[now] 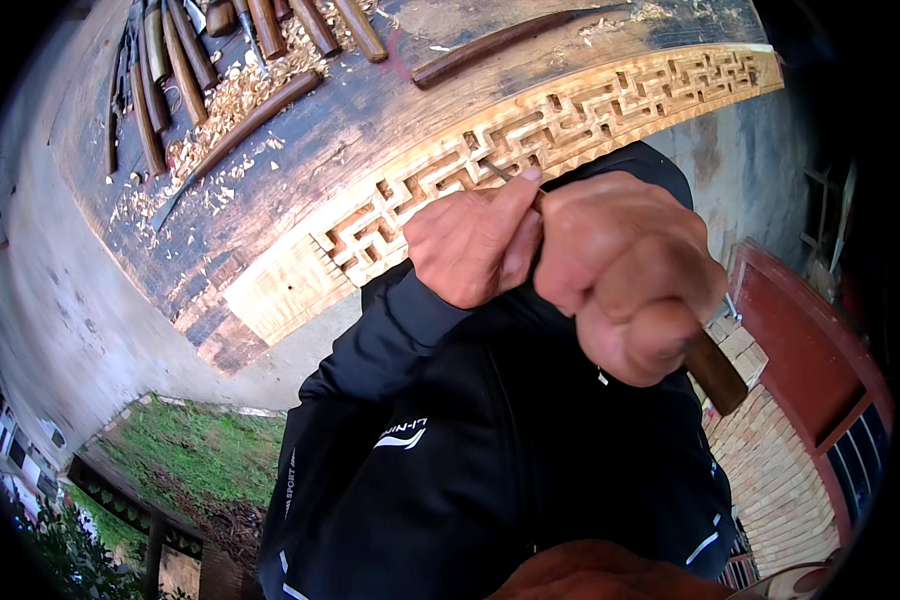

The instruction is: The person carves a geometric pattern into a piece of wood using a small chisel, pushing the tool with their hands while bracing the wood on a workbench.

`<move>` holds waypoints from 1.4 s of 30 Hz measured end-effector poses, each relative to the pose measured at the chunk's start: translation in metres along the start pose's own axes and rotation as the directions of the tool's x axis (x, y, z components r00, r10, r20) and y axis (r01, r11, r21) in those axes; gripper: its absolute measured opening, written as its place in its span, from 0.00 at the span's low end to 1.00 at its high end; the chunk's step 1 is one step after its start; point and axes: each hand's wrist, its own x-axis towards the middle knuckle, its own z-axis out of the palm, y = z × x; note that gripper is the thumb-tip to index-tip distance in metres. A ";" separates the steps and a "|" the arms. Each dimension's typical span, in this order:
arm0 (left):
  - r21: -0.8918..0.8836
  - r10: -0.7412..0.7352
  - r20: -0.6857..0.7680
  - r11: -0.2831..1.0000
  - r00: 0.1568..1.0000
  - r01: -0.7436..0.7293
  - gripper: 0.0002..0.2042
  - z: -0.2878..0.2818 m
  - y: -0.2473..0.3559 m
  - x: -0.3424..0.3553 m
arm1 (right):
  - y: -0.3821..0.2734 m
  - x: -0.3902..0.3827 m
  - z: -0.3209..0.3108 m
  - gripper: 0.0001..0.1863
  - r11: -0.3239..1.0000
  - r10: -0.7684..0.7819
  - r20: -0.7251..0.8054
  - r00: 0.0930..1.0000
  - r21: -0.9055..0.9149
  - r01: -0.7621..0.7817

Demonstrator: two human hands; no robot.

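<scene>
A long pale wooden board (270, 290) lies along the near edge of the workbench, cut with a geometric pattern of recessed bars and angles. Closed around the wooden handle of a carving chisel (718, 375) is my right hand (630, 270); the handle's end sticks out below the fist. My left hand (470, 245) rests at the board's near edge, its thumb and fingers pressed together round the chisel's front part. The thin blade shows just past the left thumb, at the carved recesses; its tip is hard to make out.
Several wooden-handled carving tools (180, 70) lie at the far left of the dark workbench (370, 120), among curled wood shavings (245, 95). One chisel (255, 125) lies slanted nearer the board, another tool (490, 50) beyond it. Grass (190, 450) grows below left.
</scene>
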 end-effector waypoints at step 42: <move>-0.065 0.050 -0.005 0.997 0.999 -0.050 0.25 0.009 0.001 -0.003 | -0.019 -0.020 -0.019 0.33 0.993 -0.073 0.026 0.997 0.091 0.071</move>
